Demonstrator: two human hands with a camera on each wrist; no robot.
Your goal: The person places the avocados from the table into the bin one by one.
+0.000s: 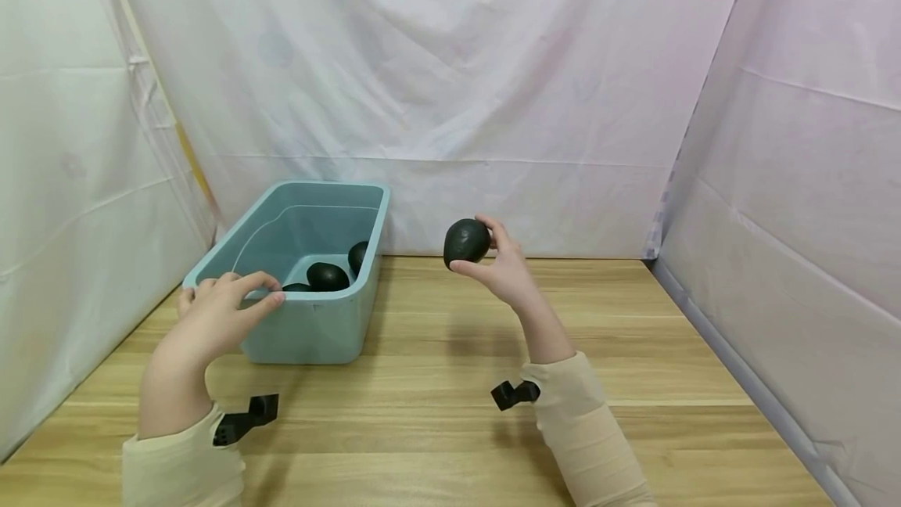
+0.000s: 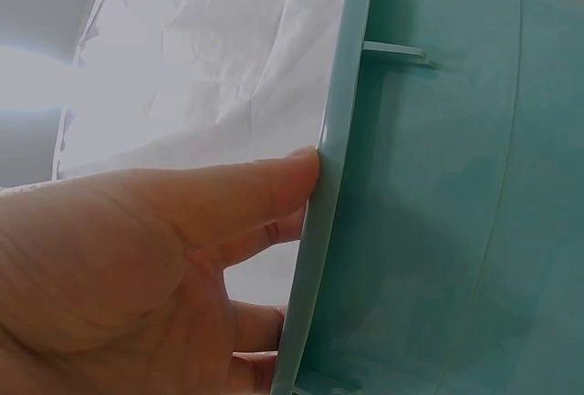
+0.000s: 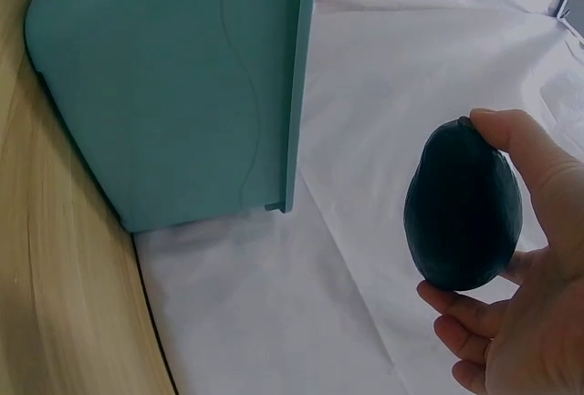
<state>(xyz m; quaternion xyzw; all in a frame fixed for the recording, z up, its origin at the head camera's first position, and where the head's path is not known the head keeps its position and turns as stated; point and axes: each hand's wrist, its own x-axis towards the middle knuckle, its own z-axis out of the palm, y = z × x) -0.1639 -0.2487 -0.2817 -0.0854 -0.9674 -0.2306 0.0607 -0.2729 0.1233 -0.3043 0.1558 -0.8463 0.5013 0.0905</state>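
My right hand point(image 1: 503, 268) holds a dark avocado point(image 1: 466, 242) up above the table, to the right of a blue-green plastic bin point(image 1: 317, 327). In the right wrist view the thumb presses one end of the held avocado point(image 3: 463, 208) and fingertips press the other end. My left hand point(image 1: 218, 311) grips the bin's near left rim. In the left wrist view the thumb lies against the rim point(image 2: 315, 222), with the other fingers partly hidden behind it. Inside the bin lie an avocado point(image 1: 327, 277), another by the right wall point(image 1: 358, 257) and a dark piece mostly hidden by the near rim point(image 1: 297, 287).
The bin stands on a wood-grain table point(image 1: 436, 413) at the back left. White cloth point(image 1: 493, 84) hangs behind and on both sides. A black mount point(image 1: 246, 419) is strapped to the left wrist, and another point(image 1: 515, 394) to the right.
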